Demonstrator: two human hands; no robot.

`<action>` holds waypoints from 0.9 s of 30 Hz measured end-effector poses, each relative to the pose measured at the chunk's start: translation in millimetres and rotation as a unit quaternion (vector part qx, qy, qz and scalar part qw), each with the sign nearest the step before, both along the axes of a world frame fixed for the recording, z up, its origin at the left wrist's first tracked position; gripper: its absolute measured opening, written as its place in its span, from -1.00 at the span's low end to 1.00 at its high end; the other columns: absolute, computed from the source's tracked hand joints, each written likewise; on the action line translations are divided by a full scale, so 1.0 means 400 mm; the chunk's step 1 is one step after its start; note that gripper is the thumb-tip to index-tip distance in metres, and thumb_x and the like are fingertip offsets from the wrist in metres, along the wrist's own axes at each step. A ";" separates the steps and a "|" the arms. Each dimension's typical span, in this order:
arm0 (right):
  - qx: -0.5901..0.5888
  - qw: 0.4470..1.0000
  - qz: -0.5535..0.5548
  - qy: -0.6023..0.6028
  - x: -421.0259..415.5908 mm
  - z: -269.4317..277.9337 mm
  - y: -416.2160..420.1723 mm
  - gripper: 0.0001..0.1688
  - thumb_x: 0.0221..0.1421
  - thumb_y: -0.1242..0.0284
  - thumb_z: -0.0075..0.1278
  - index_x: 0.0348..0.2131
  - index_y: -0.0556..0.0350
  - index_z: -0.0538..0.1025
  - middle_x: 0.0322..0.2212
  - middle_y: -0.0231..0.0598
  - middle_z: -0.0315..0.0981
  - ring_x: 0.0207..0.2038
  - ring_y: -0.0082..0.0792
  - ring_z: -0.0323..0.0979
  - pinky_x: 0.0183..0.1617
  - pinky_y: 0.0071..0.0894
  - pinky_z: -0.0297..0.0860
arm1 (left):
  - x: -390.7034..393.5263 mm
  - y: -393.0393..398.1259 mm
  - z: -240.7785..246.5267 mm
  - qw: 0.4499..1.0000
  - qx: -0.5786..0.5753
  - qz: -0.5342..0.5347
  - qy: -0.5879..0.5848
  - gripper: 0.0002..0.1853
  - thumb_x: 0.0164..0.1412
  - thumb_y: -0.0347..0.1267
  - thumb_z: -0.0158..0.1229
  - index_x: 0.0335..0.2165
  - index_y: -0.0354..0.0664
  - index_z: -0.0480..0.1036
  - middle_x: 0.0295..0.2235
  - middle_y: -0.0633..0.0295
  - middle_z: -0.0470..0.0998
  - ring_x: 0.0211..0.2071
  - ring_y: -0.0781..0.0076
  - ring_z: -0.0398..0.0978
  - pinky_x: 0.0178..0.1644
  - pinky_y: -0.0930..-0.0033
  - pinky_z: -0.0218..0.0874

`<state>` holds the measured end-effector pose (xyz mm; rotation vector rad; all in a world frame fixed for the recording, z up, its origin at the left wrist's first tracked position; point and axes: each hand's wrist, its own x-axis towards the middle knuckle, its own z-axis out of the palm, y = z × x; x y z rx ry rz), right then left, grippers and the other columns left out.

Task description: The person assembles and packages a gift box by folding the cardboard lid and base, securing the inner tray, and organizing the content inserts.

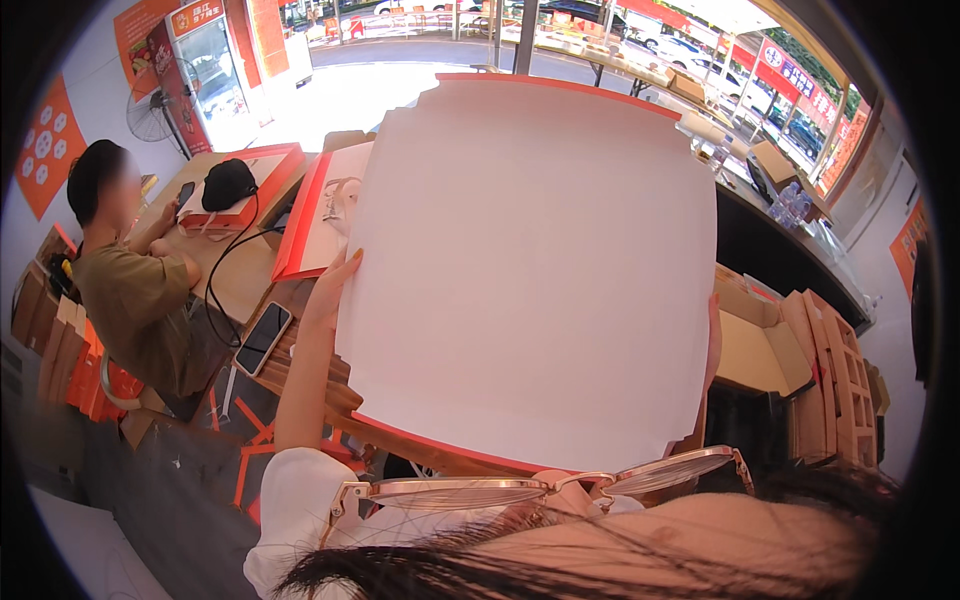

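Observation:
A large white sheet (532, 270), with red strips along its far and near edges and notched corners, fills the middle of the view. It looks like paper or thin card. My left hand (335, 283) grips its left edge, fingers partly behind it. At the right edge a sliver of my right hand (712, 337) shows; the sheet hides the rest of it. Beneath lies a wooden table (420, 442), mostly covered. To the left of the sheet, partly behind it, is a red-edged box (315, 217) with a line drawing on its pale face.
A phone (262, 339) lies near the table's left edge. A black cap (229, 184) with a cable sits on another red box. At left, a seated person (131, 285) holds a phone. Cardboard boxes (757, 337) stand right; red strips (251, 450) litter the floor.

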<state>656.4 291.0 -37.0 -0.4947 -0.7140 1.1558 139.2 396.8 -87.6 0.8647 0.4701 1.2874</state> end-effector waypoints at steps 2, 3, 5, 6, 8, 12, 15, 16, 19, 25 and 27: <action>0.001 1.000 0.010 -0.003 0.005 0.002 0.005 -0.43 0.34 0.08 -0.32 0.05 0.16 0.32 0.10 -0.11 0.29 0.11 -0.28 0.30 0.12 -0.32 0.32 | 0.008 0.003 0.014 0.999 0.012 0.043 0.006 -0.43 0.35 -0.36 -0.08 0.26 -0.20 0.02 0.08 0.21 0.36 0.00 0.45 0.41 0.02 0.38 0.32; 0.001 1.000 0.012 -0.005 0.008 0.003 0.007 -0.43 0.34 0.08 -0.32 0.06 0.16 0.32 0.11 -0.11 0.28 0.12 -0.28 0.30 0.12 -0.32 0.32 | 0.014 0.012 0.027 0.997 0.021 0.073 0.014 -0.43 0.35 -0.34 -0.08 0.25 -0.20 0.03 0.07 0.21 0.37 0.00 0.44 0.41 0.01 0.37 0.33; 0.002 1.000 0.017 -0.009 0.013 0.011 0.018 -0.42 0.34 0.07 -0.33 0.06 0.16 0.31 0.12 -0.10 0.27 0.13 -0.27 0.29 0.13 -0.31 0.31 | 0.002 0.018 0.058 0.992 0.040 0.120 0.001 -0.45 0.35 -0.31 -0.08 0.23 -0.21 0.06 0.05 0.21 0.38 -0.01 0.42 0.42 0.00 0.35 0.34; 0.002 1.000 0.025 -0.015 0.012 0.012 0.033 -0.41 0.34 0.06 -0.33 0.06 0.16 0.31 0.12 -0.09 0.27 0.14 -0.26 0.29 0.14 -0.31 0.31 | -0.013 0.014 0.077 0.989 0.050 0.137 -0.020 -0.46 0.35 -0.29 -0.08 0.22 -0.21 0.07 0.04 0.21 0.39 -0.01 0.41 0.42 0.00 0.34 0.34; -0.004 0.999 0.024 -0.023 0.030 0.008 0.034 -0.41 0.34 0.06 -0.34 0.07 0.16 0.31 0.14 -0.09 0.26 0.15 -0.26 0.28 0.15 -0.30 0.31 | -0.027 0.031 0.114 0.983 0.062 0.169 -0.039 -0.48 0.34 -0.27 -0.07 0.19 -0.22 0.11 0.01 0.20 0.41 -0.03 0.39 0.43 -0.02 0.32 0.35; -0.059 0.995 -0.062 -0.050 0.016 0.017 0.037 -0.44 0.36 0.08 -0.39 0.06 0.13 0.30 0.17 0.01 0.21 0.21 -0.19 0.23 0.15 -0.32 0.31 | -0.147 0.094 0.138 0.970 0.062 0.231 -0.031 -0.51 0.33 -0.24 -0.05 0.14 -0.23 0.16 -0.04 0.18 0.44 -0.06 0.38 0.45 -0.05 0.31 0.36; -0.057 0.993 -0.085 -0.065 0.003 0.032 0.018 -0.45 0.35 0.09 -0.39 0.05 0.11 0.31 0.16 0.02 0.23 0.19 -0.18 0.26 0.13 -0.31 0.33 | -0.204 0.130 0.156 0.969 0.029 0.244 0.006 -0.52 0.33 -0.23 -0.04 0.12 -0.22 0.20 -0.09 0.16 0.47 -0.10 0.37 0.48 -0.08 0.31 0.37; -0.057 0.993 -0.084 -0.066 -0.001 0.034 0.016 -0.45 0.35 0.08 -0.38 0.05 0.11 0.31 0.15 0.02 0.24 0.19 -0.17 0.26 0.13 -0.30 0.33 | -0.230 0.134 0.166 0.968 0.014 0.251 0.024 -0.53 0.32 -0.22 -0.04 0.11 -0.22 0.22 -0.11 0.16 0.48 -0.12 0.36 0.49 -0.09 0.31 0.37; -0.053 0.993 -0.079 -0.069 -0.011 0.038 0.021 -0.45 0.35 0.08 -0.37 0.04 0.11 0.31 0.14 0.04 0.26 0.18 -0.16 0.28 0.13 -0.28 0.33 | -0.374 0.223 0.098 0.966 0.017 0.241 0.089 -0.54 0.32 -0.21 -0.03 0.09 -0.22 0.26 -0.14 0.17 0.51 -0.16 0.36 0.50 -0.11 0.34 0.37; -0.053 0.993 -0.077 -0.078 -0.023 0.032 0.022 -0.47 0.35 0.09 -0.37 0.01 0.12 0.32 0.06 0.10 0.33 0.11 -0.10 0.35 0.09 -0.23 0.38 | -0.511 0.359 -0.021 0.963 0.011 0.233 0.132 -0.54 0.31 -0.20 0.00 0.06 -0.26 0.31 -0.16 0.18 0.53 -0.24 0.38 0.53 -0.17 0.37 0.37; -0.053 0.992 -0.084 -0.078 -0.037 0.032 0.031 -0.49 0.36 0.10 -0.37 -0.03 0.14 0.33 -0.02 0.17 0.39 0.05 -0.04 0.40 0.04 -0.21 0.41 | -0.564 0.408 -0.050 0.961 0.009 0.230 0.155 -0.51 0.32 -0.23 -0.02 0.11 -0.28 0.25 -0.14 0.17 0.52 -0.21 0.37 0.51 -0.15 0.36 0.35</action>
